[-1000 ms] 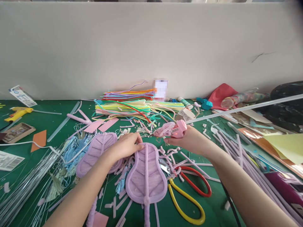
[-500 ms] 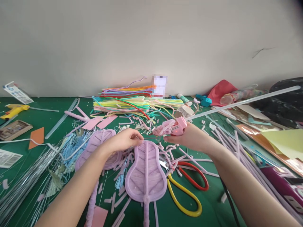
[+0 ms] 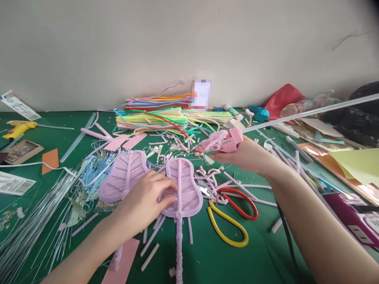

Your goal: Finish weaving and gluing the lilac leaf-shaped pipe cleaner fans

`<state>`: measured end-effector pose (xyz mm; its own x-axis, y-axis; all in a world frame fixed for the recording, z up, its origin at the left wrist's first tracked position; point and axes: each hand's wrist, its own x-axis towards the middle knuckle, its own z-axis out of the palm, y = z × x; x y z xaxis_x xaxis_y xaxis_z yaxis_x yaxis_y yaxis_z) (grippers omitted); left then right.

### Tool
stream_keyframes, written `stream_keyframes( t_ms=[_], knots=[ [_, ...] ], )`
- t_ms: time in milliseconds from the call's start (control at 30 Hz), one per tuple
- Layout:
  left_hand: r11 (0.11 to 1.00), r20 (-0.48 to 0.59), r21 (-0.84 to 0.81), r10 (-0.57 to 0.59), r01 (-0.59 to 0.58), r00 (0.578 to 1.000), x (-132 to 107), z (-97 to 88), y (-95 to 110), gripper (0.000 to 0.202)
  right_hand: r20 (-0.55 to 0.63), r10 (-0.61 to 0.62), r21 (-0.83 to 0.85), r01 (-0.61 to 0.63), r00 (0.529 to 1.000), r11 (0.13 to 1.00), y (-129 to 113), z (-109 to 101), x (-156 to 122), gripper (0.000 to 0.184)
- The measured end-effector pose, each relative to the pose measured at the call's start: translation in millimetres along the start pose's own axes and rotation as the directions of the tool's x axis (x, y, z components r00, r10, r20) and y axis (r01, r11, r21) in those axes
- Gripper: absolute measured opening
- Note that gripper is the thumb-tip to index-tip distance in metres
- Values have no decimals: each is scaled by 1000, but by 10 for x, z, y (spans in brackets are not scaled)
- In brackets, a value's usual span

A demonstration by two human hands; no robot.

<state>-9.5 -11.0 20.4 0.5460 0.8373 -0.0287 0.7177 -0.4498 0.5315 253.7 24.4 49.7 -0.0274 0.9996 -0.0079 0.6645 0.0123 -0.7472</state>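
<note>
- Lilac pipe-cleaner leaf [image 3: 188, 185] lies flat on green mat [image 3: 225, 260], centre of view, its fuzzy stem [image 3: 179, 244] pointing toward the person.
- L hand [image 3: 146, 199] rests palm-down on the leaf's left half, fingers spread, gripping nothing.
- 2nd lilac leaf [image 3: 122, 175] sits just left of the 1st; touching or a hair apart, can't tell.
- R hand [image 3: 247, 156] is closed round pink glue gun [image 3: 229, 142], held above the mat. Nozzle aims left, up & right of the leaf top, apart from it.
- Clear glue stick [image 3: 310, 112] juts from the gun's back, running up-right.
- Scissors [image 3: 233, 215] w/ 1 red & 1 yellow loop lie right of the leaf, near the R forearm.
- Coloured straw pile [image 3: 166, 116] at back by wall [image 3: 89, 47]; yellow glue gun [image 3: 17, 128] far left.
- Lilac offcuts [image 3: 150, 257] scattered round both leaves.
</note>
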Motion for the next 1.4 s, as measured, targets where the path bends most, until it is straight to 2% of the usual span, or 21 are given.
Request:
stream_keyframes(
  t_ms=[67, 167, 300, 367, 433, 533, 600, 667, 767, 833, 933, 1067, 1133, 1233, 1400],
  knots=[
    [1000, -5, 2, -1, 1, 1000, -59, 58, -48, 10, 64, 7, -19, -6, 998, 1000, 10, 49, 4, 21],
    [998, 65, -19, 56, -55, 996, -74, 110, -90, 2, 103, 25, -69, -18, 994, 997, 15, 142, 19, 22],
    [995, 114, -56, 93, -87, 989, -87, 97, -72, 15, 114, 48, -63, -41, 992, 997, 32, 191, 33, 23],
    [997, 61, -54, 55, -52, 997, -90, 45, -81, 20, 85, 52, -35, -49, 995, 998, 37, 161, 31, 24],
    [1000, -56, -17, -16, 15, 998, -80, -32, -127, 23, 42, 42, -15, -42, 998, 999, 33, 110, 24, 21],
    [990, -271, 65, -103, 125, 957, -60, -159, -249, 27, -41, 46, -38, -47, 998, 998, 13, 33, 7, 17],
    [978, -365, 105, -128, 178, 922, -64, -236, -336, 30, -61, 42, -42, -45, 997, 998, 4, -15, -16, 18],
    [967, -389, 152, -130, 203, 912, -78, -307, -406, 33, -47, 12, -18, -13, 999, 1000, 7, -65, -55, 22],
    [954, -316, 248, -87, 171, 945, -45, -402, -468, 37, 31, -67, 35, 66, 997, 997, 48, -134, -141, 31],
    [942, -275, 304, -53, 139, 960, 74, -446, -492, 34, 69, -76, 68, 72, 995, 995, 103, -154, -208, 33],
    [924, -282, 369, 9, 100, 959, 422, -439, -526, 20, 58, -7, 96, 1, 998, 995, 222, -125, -307, 33],
    [911, -238, 406, 33, 69, 971, 968, -289, -602, 15, 59, 28, 144, -36, 998, 989, 392, -47, -398, 36],
    [908, -228, 414, 39, 61, 973, 1146, -202, -646, 14, 66, 36, 176, -47, 997, 983, 449, -27, -419, 37],
    [905, -224, 421, 46, 54, 974, 1249, -113, -699, 13, 74, 37, 219, -53, 997, 974, 480, -30, -427, 38],
    [900, -220, 429, 24, 75, 975, 1269, -64, -739, 12, 91, 16, 256, -40, 996, 966, 448, -32, -421, 34]
  ],
)
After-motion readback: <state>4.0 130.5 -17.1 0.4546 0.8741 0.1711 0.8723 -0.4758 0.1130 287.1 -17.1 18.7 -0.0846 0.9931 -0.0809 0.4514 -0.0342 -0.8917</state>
